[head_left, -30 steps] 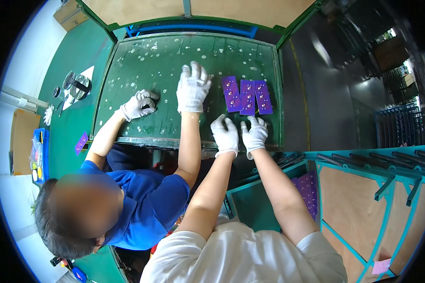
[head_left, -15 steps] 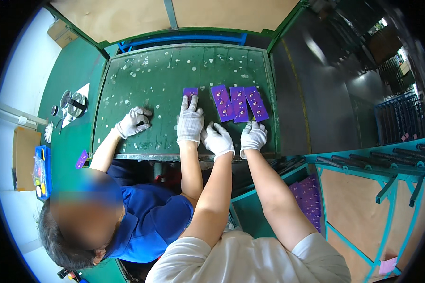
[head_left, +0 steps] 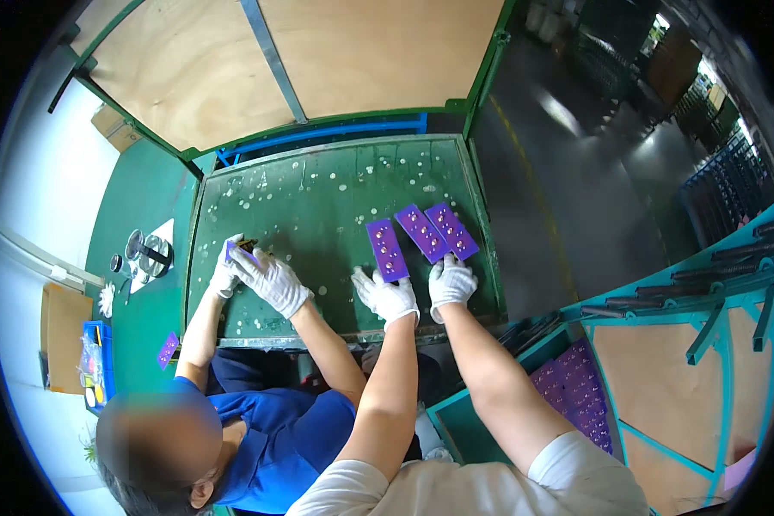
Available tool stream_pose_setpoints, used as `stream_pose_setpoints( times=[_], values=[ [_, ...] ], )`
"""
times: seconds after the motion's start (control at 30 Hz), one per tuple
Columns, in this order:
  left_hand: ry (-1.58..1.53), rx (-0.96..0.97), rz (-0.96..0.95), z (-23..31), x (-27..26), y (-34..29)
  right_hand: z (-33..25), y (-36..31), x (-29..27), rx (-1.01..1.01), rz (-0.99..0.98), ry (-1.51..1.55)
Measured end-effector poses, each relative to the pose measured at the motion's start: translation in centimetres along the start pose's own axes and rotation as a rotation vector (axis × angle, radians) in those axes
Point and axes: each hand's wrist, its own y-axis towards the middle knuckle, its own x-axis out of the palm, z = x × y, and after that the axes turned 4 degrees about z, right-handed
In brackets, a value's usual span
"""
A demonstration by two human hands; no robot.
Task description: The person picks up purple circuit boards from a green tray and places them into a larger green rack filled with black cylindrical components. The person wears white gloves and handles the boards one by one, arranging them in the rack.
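Three purple rectangular plates with rows of small shiny studs lie on the green table. The left plate (head_left: 388,249) stands apart from the middle plate (head_left: 422,233), and the right plate (head_left: 452,230) lies close beside that one, both slanting. My white-gloved left hand (head_left: 387,297) is at the near end of the left plate, fingers apart. My gloved right hand (head_left: 452,283) has its fingers drawn together at the near ends of the other two, seemingly on the right plate; its fingertips are partly hidden. To the left, a co-worker's gloved hands (head_left: 262,279) hold another purple piece, mostly covered.
The green tabletop (head_left: 318,206) has pale spots and a raised rim. A co-worker in a blue shirt (head_left: 292,430) sits close on my left. More purple plates (head_left: 576,396) lie in a bin by my right side. A side table holds glass-like vessels (head_left: 150,254) and a blue tray (head_left: 97,365).
The left plate has come away from the middle one. The co-worker has lifted the fourth plate and drawn it left between both hands. The view has tilted, shifting the table lower.
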Motion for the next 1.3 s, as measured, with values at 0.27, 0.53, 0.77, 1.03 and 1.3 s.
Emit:
stream_pose_setpoints(
  times=[0.27, 0.53, 0.77, 1.03, 1.3],
  values=[
    [-0.273, 0.252, -0.143, 1.4, -7.3, -6.9, 7.9, -11.4, -7.4, -0.374, 0.234, 0.797],
    [-0.615, 0.762, -1.507, -2.5, -12.7, -26.4, 28.0, -37.8, -10.5, 0.391, -0.63, 0.31],
    [-0.163, 0.922, -1.864, -1.3, -15.9, -32.7, 40.1, -62.1, -6.0, 1.382, -0.559, 0.252],
    [0.012, 0.881, -1.674, -6.0, -22.3, -43.3, 44.6, -72.1, -5.9, 1.3, -0.618, 0.42],
    [0.098, 1.169, -1.974, -10.5, -32.6, -56.3, 53.5, -81.2, -6.9, 1.287, -0.24, 0.018]
  ],
)
